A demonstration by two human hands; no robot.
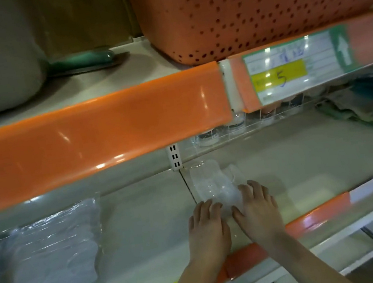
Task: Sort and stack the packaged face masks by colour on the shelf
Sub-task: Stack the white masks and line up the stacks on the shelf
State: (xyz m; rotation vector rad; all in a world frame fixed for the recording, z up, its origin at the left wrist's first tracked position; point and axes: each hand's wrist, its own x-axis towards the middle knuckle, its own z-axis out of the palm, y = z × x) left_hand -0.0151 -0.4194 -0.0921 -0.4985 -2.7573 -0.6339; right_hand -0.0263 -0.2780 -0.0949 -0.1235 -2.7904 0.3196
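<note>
Pressing flat, both hands atop clear mask packet, shelf edge near.

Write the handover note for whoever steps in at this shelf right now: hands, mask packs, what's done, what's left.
Left hand: flat, fingers straight, resting on the near edge of the clear mask pack.
Right hand: flat too, pressing the same pack from its right side.
That pack lies on the middle shelf, beside the seam between shelf boards.
A larger stack of wrapped masks sits at the far left of the same shelf.
Done: two groups appear placed. Colours are hard to tell through the glare.
Left: square up the pack under the hands, then add any remaining packs to the matching pile.
</note>
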